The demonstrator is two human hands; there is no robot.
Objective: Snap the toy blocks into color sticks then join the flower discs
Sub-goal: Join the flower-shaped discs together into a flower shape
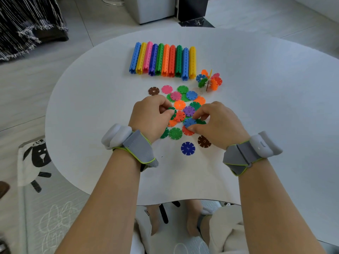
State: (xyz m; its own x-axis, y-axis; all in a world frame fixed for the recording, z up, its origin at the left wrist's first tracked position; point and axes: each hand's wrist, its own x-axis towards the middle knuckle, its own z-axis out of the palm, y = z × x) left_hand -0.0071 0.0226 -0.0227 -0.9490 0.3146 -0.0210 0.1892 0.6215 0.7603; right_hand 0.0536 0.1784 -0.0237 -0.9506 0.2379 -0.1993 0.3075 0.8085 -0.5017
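Several finished color sticks [163, 60] lie side by side at the far middle of the white table [266, 107]. To their right stands a joined cluster of flower discs [210, 80]. A loose pile of flat flower discs [183, 99] is spread in front of me. My left hand [152, 116] pinches a dark green disc [172, 112] at the pile's left side. My right hand [218, 121] pinches a blue disc [189, 122] between thumb and forefinger, low over the pile. Both hands hide some discs beneath them.
A dark blue disc [188, 148] and a brown disc [204, 141] lie apart near me; another brown disc [153, 91] sits at the pile's far left. A sheep-print mat [36, 158] covers the floor on the left. A white cabinet [152, 8] stands beyond the table.
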